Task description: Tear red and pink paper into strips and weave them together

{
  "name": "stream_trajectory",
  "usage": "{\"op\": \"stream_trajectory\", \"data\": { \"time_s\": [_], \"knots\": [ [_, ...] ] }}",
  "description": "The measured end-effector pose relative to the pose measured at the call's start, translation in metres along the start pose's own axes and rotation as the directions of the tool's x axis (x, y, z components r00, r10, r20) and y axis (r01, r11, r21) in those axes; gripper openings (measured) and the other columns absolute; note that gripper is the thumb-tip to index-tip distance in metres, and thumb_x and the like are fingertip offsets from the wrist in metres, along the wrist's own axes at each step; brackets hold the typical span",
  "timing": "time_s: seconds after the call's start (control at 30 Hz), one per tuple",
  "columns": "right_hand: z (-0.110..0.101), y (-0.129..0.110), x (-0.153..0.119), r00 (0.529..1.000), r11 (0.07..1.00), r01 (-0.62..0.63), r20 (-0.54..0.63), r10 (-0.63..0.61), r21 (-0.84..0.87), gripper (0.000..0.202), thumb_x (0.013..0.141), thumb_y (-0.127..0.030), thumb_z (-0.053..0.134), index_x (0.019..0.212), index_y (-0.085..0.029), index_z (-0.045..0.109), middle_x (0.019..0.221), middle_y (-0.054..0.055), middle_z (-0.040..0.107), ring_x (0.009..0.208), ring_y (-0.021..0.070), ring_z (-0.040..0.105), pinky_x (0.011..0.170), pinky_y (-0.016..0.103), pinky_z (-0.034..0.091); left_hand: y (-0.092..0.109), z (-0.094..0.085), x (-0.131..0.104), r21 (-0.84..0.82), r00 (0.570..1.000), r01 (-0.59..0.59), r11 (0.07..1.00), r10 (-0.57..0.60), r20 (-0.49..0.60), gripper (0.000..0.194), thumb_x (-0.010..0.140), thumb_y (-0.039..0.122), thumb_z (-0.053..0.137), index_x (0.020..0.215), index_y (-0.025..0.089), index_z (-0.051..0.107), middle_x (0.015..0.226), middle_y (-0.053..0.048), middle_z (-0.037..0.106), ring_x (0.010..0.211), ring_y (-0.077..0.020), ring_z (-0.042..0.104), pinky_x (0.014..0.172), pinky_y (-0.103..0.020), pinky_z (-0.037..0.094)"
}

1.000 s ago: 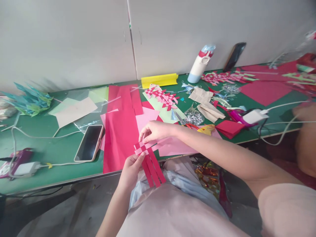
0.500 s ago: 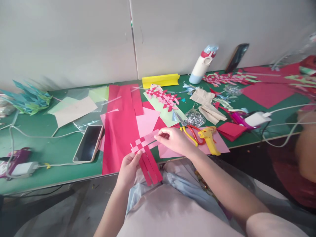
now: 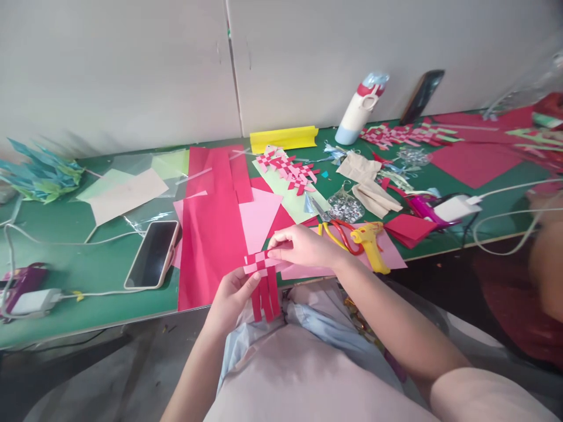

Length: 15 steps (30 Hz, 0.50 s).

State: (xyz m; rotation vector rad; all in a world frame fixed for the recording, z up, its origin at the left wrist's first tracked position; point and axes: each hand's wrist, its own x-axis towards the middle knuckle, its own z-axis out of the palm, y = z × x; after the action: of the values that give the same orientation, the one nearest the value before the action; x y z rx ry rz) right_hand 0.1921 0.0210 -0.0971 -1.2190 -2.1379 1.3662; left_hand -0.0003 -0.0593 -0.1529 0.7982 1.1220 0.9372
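Pink and red paper strips are interlaced in a checkered paper weave (image 3: 259, 265), held just over the table's front edge. My left hand (image 3: 233, 296) pinches its lower left side, thumb on top. On the upper right side, my right hand (image 3: 295, 249) has its fingers closed on the woven strips; its fingertips partly cover them. Loose red strip ends (image 3: 265, 299) hang down toward my lap. Just left of the weave lies a large red paper sheet (image 3: 206, 234), with a pink sheet (image 3: 260, 220) behind my right hand.
A yellow glue gun (image 3: 372, 249) and scissors (image 3: 336, 231) lie right of my right hand. A phone (image 3: 152, 255) rests at left. Finished woven pieces (image 3: 288, 170), a bottle (image 3: 360, 111) and a yellow folded sheet (image 3: 284, 139) are farther back. Another person's arm (image 3: 545, 264) is at right.
My right hand has moved slightly left, from the pink strip ends to the woven part. The weave has turned, so its red strips hang straighter down.
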Motion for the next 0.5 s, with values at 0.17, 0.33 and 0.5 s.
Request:
{"op": "stream_trajectory", "data": {
  "time_s": [0.17, 0.33, 0.5],
  "knots": [
    [0.006, 0.009, 0.003, 1.000, 1.000, -0.007, 0.003, 0.007, -0.004, 0.017, 0.082, -0.028, 0.056, 0.078, -0.016, 0.067, 0.077, 0.002, 0.068, 0.073, 0.0147, 0.060, 0.067, 0.024, 0.040, 0.001, 0.010, 0.009, -0.113, 0.978, -0.093, 0.989, 0.069, -0.199, 0.027, 0.068, 0.040, 0.077, 0.080, 0.017, 0.069, 0.071, -0.001, 0.071, 0.060, -0.0131, 0.063, 0.060, -0.024, 0.050],
    [0.012, 0.017, 0.007, 1.000, 1.000, 0.001, -0.015, -0.001, 0.013, 0.020, 0.082, -0.032, 0.056, 0.079, -0.016, 0.067, 0.077, 0.002, 0.067, 0.075, 0.0154, 0.061, 0.067, 0.024, 0.041, 0.002, 0.014, 0.017, -0.125, 0.939, -0.135, 0.983, 0.087, -0.332, 0.026, 0.062, 0.035, 0.082, 0.070, 0.015, 0.067, 0.060, 0.002, 0.064, 0.049, -0.0071, 0.054, 0.048, -0.018, 0.043],
    [0.012, 0.019, 0.008, 1.000, 0.999, -0.006, -0.022, 0.007, 0.037, 0.020, 0.082, -0.031, 0.056, 0.080, -0.015, 0.067, 0.079, 0.002, 0.068, 0.076, 0.0159, 0.061, 0.070, 0.024, 0.042, 0.003, 0.014, 0.018, -0.133, 0.935, -0.114, 0.985, 0.061, -0.350, 0.029, 0.061, 0.038, 0.081, 0.070, 0.015, 0.067, 0.059, 0.003, 0.062, 0.050, -0.0083, 0.054, 0.049, -0.020, 0.044]
  ]
}}
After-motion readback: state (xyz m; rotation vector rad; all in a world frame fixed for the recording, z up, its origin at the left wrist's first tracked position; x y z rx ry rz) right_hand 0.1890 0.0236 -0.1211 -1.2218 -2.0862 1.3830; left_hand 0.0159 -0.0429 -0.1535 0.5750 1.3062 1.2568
